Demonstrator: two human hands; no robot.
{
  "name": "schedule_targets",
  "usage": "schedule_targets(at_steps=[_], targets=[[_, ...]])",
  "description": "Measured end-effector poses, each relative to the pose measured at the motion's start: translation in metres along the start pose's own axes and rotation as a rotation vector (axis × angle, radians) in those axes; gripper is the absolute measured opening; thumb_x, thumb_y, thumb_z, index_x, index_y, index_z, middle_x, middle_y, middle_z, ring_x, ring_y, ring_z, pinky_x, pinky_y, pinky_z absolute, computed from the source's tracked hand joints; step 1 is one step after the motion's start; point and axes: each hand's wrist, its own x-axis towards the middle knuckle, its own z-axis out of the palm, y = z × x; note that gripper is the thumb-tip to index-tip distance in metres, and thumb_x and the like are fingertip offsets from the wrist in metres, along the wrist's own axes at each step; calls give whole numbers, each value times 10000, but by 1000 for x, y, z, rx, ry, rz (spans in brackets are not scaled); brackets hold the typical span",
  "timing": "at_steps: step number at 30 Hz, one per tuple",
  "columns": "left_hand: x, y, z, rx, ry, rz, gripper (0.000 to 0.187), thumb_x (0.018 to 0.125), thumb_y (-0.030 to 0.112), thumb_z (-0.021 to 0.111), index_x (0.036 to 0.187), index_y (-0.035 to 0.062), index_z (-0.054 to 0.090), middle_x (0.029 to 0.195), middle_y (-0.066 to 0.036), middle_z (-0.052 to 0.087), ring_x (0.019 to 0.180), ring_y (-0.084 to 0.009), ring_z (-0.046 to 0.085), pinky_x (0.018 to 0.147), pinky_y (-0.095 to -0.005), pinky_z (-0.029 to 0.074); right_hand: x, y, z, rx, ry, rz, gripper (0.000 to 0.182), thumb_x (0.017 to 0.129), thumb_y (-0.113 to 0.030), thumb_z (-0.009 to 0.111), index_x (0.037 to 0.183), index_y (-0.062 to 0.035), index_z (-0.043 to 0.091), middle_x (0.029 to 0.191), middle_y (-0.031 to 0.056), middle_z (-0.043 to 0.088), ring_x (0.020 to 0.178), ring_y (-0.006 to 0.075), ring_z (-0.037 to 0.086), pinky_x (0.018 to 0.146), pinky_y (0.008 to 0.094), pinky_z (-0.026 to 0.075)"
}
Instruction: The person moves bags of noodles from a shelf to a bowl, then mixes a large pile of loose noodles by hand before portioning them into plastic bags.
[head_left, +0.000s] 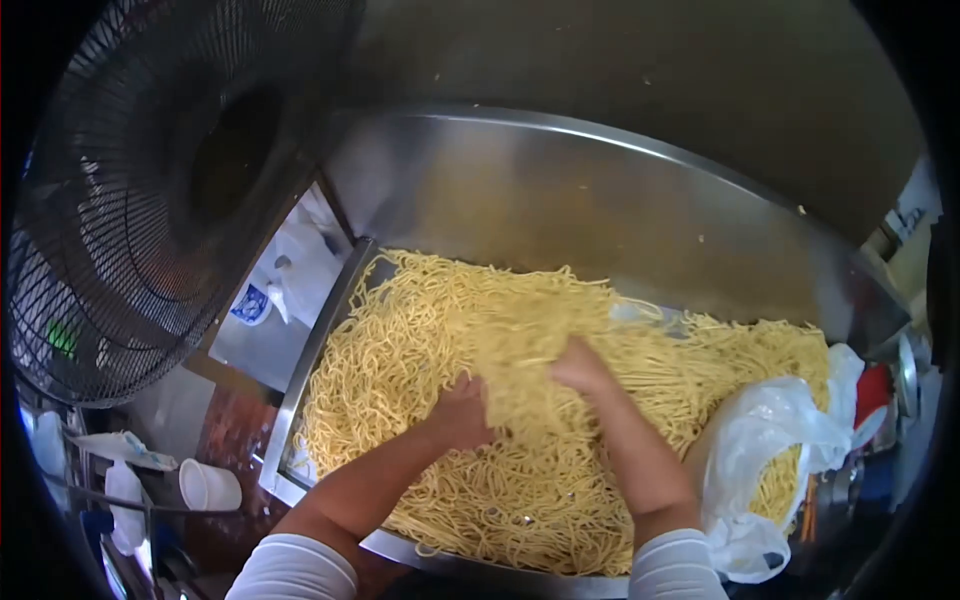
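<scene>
Yellow noodles (400, 345) lie in a thick, tangled layer over a metal tray. Between my hands a raised clump of noodles (525, 350) is smeared by motion. My left hand (465, 412) is closed against the clump's left side, low over the layer. On the opposite side, my right hand (580, 368) grips the clump, a little farther from me. Noodles and blur partly hide the fingers of both hands.
The metal tray (318, 350) has a raised rim and a tall metal back panel (620, 190). A large caged fan (130, 220) stands close at the left. A white plastic bag (765, 425) with noodles sits at the right. A white tub (210, 487) is at lower left.
</scene>
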Motion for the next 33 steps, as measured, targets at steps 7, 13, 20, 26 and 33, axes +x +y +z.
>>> schedule_targets(at_steps=[7, 13, 20, 26, 33], targets=[[7, -48, -55, 39, -146, -213, 375, 890, 378, 552, 1186, 169, 648, 1201, -118, 640, 1047, -293, 637, 873, -454, 507, 16, 43, -38, -274, 62, 279, 818, 730, -241, 768, 1433, -45, 398, 1437, 244, 435, 1299, 386, 456, 1066, 394, 398], [-7, -25, -52, 126, -66, -157, 381, 847, 348, 572, 1148, 132, 663, 1151, -139, 659, 1092, -359, 602, 892, -632, 434, -92, -5, 55, -591, 223, -24, 823, 799, -416, 705, 1464, -81, 352, 1521, 258, 284, 1348, 413, 385, 1073, 601, 311], [-31, 9, -45, 86, -212, -111, 779, 825, 552, 572, 1450, 113, 417, 1523, -230, 309, 1424, -453, 210, 1139, -649, 62, 24, 20, 36, -424, -536, 422, 620, 869, -397, 630, 1341, -8, 528, 1563, 241, 197, 1412, 415, 257, 1119, 590, 220], [-103, -41, -42, -105, 141, -342, 884, 800, 685, 559, 1473, 137, 392, 1577, -211, 194, 1433, -443, 196, 1135, -646, 68, -134, 20, 83, -530, 115, -32, 754, 847, -466, 577, 1427, -16, 407, 1570, 258, 157, 1458, 432, 102, 1149, 597, 105], [-159, 19, 4, -266, -259, -140, 794, 819, 648, 567, 1419, 137, 470, 1530, -225, 307, 1397, -428, 306, 1117, -611, 221, -160, 15, 101, -601, 15, 43, 747, 791, -463, 665, 1380, -45, 476, 1389, 264, 477, 1366, 438, 340, 1139, 542, 226]])
